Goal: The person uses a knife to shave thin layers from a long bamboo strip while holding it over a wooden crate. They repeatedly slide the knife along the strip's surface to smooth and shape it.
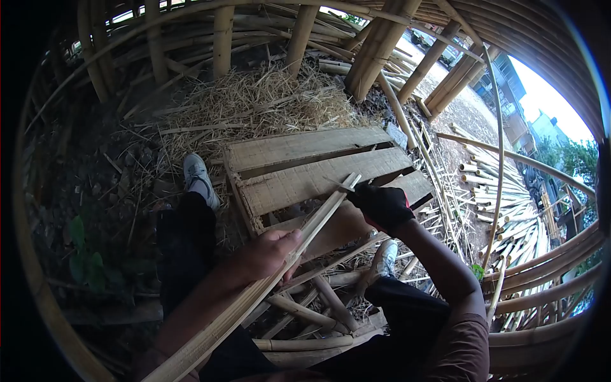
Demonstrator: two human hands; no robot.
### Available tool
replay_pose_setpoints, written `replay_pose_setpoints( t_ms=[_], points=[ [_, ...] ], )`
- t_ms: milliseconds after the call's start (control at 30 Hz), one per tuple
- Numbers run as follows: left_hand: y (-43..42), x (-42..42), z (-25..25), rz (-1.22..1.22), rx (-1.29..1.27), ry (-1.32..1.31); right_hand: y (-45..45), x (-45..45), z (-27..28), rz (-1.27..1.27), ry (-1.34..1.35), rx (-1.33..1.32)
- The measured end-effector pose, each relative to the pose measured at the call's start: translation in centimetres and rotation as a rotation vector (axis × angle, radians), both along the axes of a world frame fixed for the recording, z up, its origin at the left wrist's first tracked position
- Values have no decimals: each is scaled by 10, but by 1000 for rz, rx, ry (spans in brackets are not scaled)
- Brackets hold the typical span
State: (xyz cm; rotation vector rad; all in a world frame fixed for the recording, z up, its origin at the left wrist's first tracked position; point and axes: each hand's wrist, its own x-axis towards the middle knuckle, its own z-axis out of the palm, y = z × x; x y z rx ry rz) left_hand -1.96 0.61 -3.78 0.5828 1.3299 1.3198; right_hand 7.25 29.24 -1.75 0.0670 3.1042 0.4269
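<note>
My bare left hand (275, 254) is wrapped around a long pale bamboo strip (235, 307). The strip runs from the bottom left up to a wooden slatted bench (299, 181), and its far end looks split. My right hand (382, 207), in a black glove with red trim, is closed at that far end. A thin, light blade, apparently of a knife (337, 184), sticks out from the glove across the strip's tip. The glove hides its handle. Both hands are over the near part of the bench.
Straw and shavings (267, 102) cover the ground behind the bench. Upright bamboo posts (375, 51) stand beyond. Cut bamboo poles (509, 204) lie piled at the right. Curved bamboo rails (547, 293) edge the lower right. My shoes (198, 170) flank the bench.
</note>
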Motion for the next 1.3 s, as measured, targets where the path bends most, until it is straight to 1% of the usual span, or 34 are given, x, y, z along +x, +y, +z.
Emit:
replay_pose_setpoints(
  t_ms=[33,100,167,200,233,300,367,400,433,500,567,600,633,667,700,733,767,833,900,933,967,1033,1067,1100,1133,1167,1233,1267,1300],
  points=[
    [0,0,2,-11,22,-13,-17,5,6,118,53,-50],
    [-3,2,3,-22,30,-41,-29,6,8,7,-93,-68],
    [-3,4,7,-10,16,-23,12,3,-6,333,112,-128],
    [-3,5,7,-20,12,-30,28,-8,-7,-75,-19,-181],
    [-4,4,8,-3,-7,-77,57,-14,-16,-88,-34,-67],
    [-3,4,11,9,-21,-112,59,-6,-11,-233,1,-115],
    [-5,4,12,11,32,-228,21,5,7,-176,-8,-101],
    [-5,4,12,22,47,-302,5,9,12,-177,-55,-180],
    [-5,3,10,27,43,-309,-10,17,12,-27,10,-158],
    [-5,2,6,-8,51,-344,-8,25,1,95,42,-157],
    [-4,8,13,4,34,-367,24,14,-8,-130,-27,-215],
    [-4,8,16,47,21,-418,32,9,-1,-200,31,-288],
    [-4,9,19,92,6,-465,33,10,-1,-203,38,-283],
    [-4,11,20,110,48,-522,33,8,-3,-190,37,-276],
    [-3,10,21,116,55,-513,29,3,-5,-169,36,-271],
    [-4,10,20,125,68,-601,6,8,-3,-43,43,-269],
    [-5,11,18,134,77,-700,-19,13,1,131,53,-348],
    [-5,14,24,163,54,-716,-57,23,6,323,91,-266],
    [-4,14,24,168,24,-725,-39,13,6,336,75,-222],
    [-4,13,22,157,35,-724,-22,2,0,167,36,-166],
    [-4,12,22,150,50,-720,-2,-6,-2,64,78,-304],
    [-4,14,24,152,60,-692,11,-16,-3,30,56,-133],
    [-5,14,23,154,73,-705,6,-10,-8,64,77,-249],
    [-5,13,22,158,82,-722,-20,0,-4,99,93,-370],
    [-5,14,25,170,58,-729,-44,6,6,156,28,-540],
    [-4,14,24,177,59,-734,-60,15,8,361,88,-400],
    [-4,15,23,182,38,-744,-55,11,7,225,-41,-296],
    [-5,12,16,156,77,-793,-47,6,13,220,-20,-153],
    [-5,12,18,154,83,-790,-19,-3,-6,144,77,-220]
  ],
)
